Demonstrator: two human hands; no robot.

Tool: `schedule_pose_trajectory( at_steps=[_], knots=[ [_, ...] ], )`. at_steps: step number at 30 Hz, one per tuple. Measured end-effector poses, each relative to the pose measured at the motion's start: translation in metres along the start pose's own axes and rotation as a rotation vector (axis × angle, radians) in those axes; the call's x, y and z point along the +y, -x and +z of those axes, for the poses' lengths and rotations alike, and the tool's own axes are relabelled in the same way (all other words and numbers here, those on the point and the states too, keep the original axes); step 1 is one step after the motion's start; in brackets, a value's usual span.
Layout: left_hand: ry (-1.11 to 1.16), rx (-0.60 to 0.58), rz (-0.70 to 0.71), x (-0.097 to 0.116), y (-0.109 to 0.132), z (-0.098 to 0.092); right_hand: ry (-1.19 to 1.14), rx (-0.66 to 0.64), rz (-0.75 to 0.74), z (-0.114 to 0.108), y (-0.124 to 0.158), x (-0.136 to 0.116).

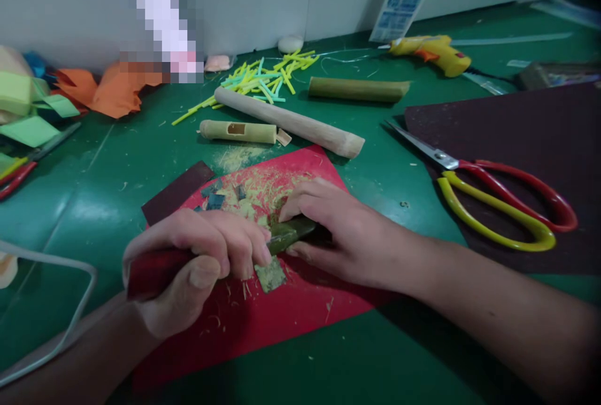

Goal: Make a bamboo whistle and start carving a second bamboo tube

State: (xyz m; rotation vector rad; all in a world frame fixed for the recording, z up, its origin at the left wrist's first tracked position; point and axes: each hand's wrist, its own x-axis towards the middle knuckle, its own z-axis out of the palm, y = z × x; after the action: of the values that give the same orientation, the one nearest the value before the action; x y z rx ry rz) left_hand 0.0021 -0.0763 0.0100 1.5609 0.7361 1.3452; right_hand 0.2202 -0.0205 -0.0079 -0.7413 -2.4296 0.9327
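Note:
My left hand [197, 261] is closed around a dark red, handle-like piece [159, 272]; its far end is hidden by my fingers. Those fingertips reach the near end of a short green bamboo piece [290, 234]. My right hand [333, 223] grips that bamboo from the other side and covers much of it. Both hands are over a red sheet [300, 320] strewn with pale shavings [263, 183]. Just below the bamboo lies a small green-grey square [271, 275]. Several dark scraps [215, 201] and a dark brown strip [178, 192] lie beyond my left hand.
Behind the sheet are a notched bamboo tube [211, 129], a pale stick [291, 122], a green bamboo length [357, 89] and yellow-green straw pieces [253, 79]. Scissors [493, 189] rest on a dark sheet [511, 123] at right, near a yellow glue gun [432, 53]. A white cable [84, 298] curves at left.

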Motion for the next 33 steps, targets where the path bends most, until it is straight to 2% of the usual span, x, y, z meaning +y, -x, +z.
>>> schedule_pose_trajectory(
  at_steps=[4, 13, 19, 33],
  knots=[
    [-0.048, -0.008, -0.010, -0.002, 0.003, -0.003, 0.003, -0.005, 0.016, 0.000, 0.000, 0.000],
    [-0.113, -0.064, 0.075, -0.001, 0.009, -0.005, 0.021, 0.004, 0.053, 0.004, 0.000, 0.002],
    [-0.057, 0.058, 0.065, -0.003, 0.005, 0.005, -0.002, 0.023, 0.047, 0.003, 0.000, 0.001],
    [0.006, 0.117, 0.037, -0.003, 0.005, 0.009, -0.008, 0.041, 0.037, 0.004, -0.001, 0.003]
  ],
)
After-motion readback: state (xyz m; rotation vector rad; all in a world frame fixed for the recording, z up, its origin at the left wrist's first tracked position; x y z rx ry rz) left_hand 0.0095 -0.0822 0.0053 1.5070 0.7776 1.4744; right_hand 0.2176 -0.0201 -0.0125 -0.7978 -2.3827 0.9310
